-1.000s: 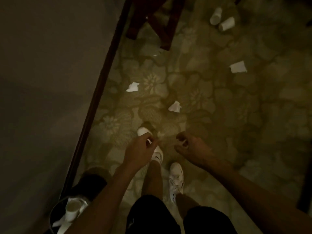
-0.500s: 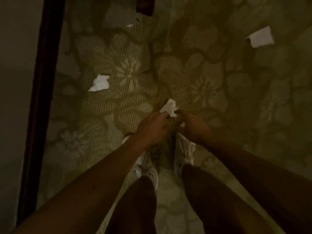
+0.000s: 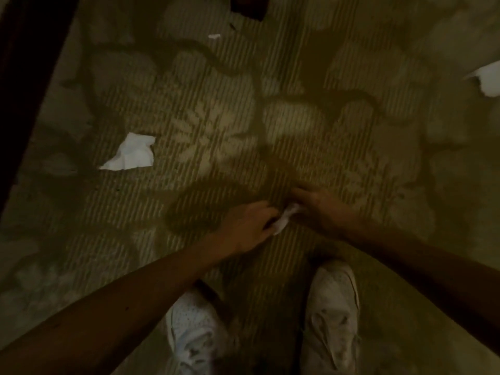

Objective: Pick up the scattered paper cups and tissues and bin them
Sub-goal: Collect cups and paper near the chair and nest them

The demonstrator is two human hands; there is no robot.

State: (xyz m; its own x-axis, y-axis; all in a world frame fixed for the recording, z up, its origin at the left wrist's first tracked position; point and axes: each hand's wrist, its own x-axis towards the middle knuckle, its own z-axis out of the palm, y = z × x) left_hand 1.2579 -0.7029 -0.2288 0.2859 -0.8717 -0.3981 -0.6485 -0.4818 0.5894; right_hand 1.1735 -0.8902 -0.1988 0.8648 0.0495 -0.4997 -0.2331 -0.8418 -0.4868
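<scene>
A crumpled white tissue [image 3: 285, 219] lies low over the patterned carpet between my two hands. My left hand [image 3: 247, 226] reaches in from the left, fingers curled against the tissue's lower end. My right hand [image 3: 318, 205] comes from the right and pinches its upper end. Another white tissue [image 3: 131, 152] lies flat on the carpet to the left. A third tissue [image 3: 488, 78] shows at the right edge, partly cut off. A small white scrap [image 3: 214, 36] lies near the top. No cups or bin are in view.
My two white shoes [image 3: 331, 312] stand on the carpet just below the hands. A dark wooden skirting [image 3: 24, 63] runs along the left edge. A dark furniture leg [image 3: 249, 6] stands at the top centre.
I have bent lower, so the floor looks closer. Both hands went down onto the nearest tissue and took hold of it. The cups and the bin have left the view.
</scene>
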